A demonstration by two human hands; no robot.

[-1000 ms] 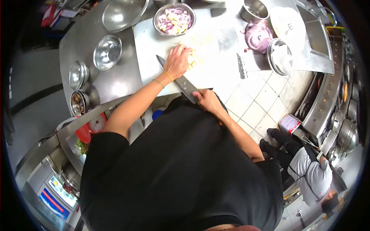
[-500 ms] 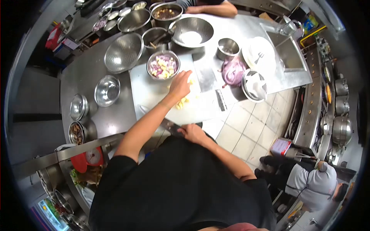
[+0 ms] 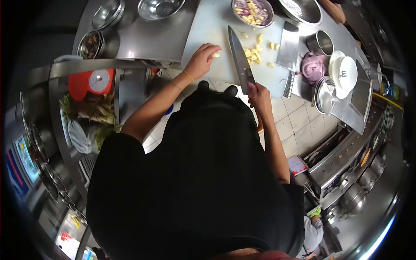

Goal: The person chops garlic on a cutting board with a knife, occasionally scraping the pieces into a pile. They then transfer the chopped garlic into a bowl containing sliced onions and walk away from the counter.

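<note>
My right hand point(image 3: 260, 96) grips the handle of a chef's knife point(image 3: 236, 50), its blade pointing away over the white cutting board point(image 3: 203, 32). At the board's left side my left hand point(image 3: 203, 60) is closed, with a pale garlic clove point(image 3: 215, 55) at its fingertips. Right of the blade lies a loose group of peeled garlic pieces point(image 3: 252, 56), with a few more scattered around it. Beyond them stands a metal bowl point(image 3: 272, 19) of cut purple onion and garlic, partly cut off by the frame edge.
Right of the board are a broad flat metal blade point(image 3: 287, 50), a steel pot point(image 3: 320, 42), a bag of purple onions point(image 3: 313, 67) and stacked white plates point(image 3: 351, 71). Metal bowls point(image 3: 161, 8) stand on the left counter. A red scale point(image 3: 99, 81) sits on a lower shelf.
My left hand has moved from beside the onion bowl to the board's near left, holding a clove. My right hand has brought the knife forward over the board. The view has shifted.
</note>
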